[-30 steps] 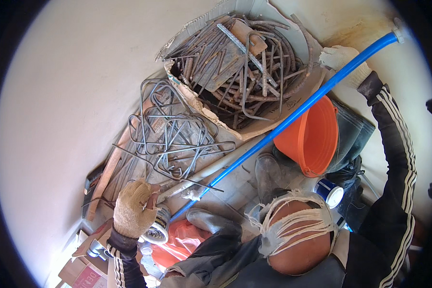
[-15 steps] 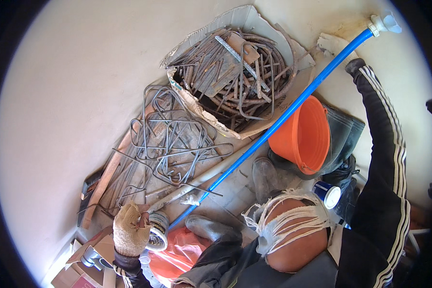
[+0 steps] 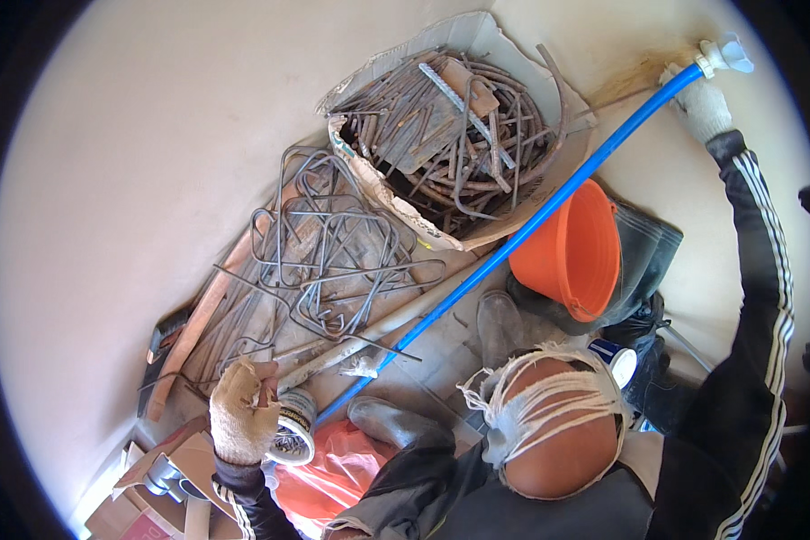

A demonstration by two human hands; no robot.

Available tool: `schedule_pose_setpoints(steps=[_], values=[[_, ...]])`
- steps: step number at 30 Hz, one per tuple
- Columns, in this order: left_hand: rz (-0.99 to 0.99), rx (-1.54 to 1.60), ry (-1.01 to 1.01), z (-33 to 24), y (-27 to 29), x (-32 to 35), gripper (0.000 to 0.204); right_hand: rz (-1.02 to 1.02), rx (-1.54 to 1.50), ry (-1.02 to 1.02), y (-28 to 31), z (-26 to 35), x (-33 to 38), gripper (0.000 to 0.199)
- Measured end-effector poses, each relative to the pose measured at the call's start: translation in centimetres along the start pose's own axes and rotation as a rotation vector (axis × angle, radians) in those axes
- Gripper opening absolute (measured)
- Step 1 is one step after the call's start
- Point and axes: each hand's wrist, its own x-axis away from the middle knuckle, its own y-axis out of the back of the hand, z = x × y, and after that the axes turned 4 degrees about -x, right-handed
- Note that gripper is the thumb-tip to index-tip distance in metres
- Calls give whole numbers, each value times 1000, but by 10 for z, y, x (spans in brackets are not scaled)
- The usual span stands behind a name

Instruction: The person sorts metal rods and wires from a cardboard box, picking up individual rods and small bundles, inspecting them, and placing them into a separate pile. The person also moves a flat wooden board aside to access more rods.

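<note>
My right hand (image 3: pixel 704 108), in a whitish knit glove, is at the upper right against the wall, partly behind the top of a long blue pole (image 3: pixel 531 225) with a white fitting. A thin rusty rod (image 3: pixel 623 100) runs from the torn cardboard box (image 3: pixel 382 193) to this hand, whose closed fingers are half hidden by the pole. At the lower left my left hand (image 3: pixel 243 414), in a dirty beige glove with the thumb up, is curled beside a small white bucket (image 3: pixel 299 416) holding nails or similar metal bits. What its fingers grip is hidden.
Rusty steel bars and rings (image 3: pixel 414 135) fill the box. Bent wire stirrups (image 3: pixel 333 252) and boards (image 3: pixel 193 342) lie along the left wall. An orange bucket (image 3: pixel 567 252), a rubber boot (image 3: pixel 499 328), a blue-and-white tub (image 3: pixel 614 362) and a pinkish bag (image 3: pixel 328 472) stand or lie nearby.
My right hand has moved right, from the left side of the pole to its right side, uncovering the thin rod. The box and its bars have shifted slightly. My left hand has risen a little.
</note>
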Motion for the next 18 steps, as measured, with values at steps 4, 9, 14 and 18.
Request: schedule_pose_setpoints(steps=[4,9,14,18], values=[[-107,63,-88,-1,-14,-19,24,297,-418,-148,28,-1,41,16],[-21,49,-121,-6,-28,-31,22,355,-381,-110,5,38,99,13],[43,48,-169,-9,-37,-34,25,180,-382,-242,-10,74,109,15],[19,80,-126,-16,-40,-29,22,-267,-694,-293,31,108,82,22]])
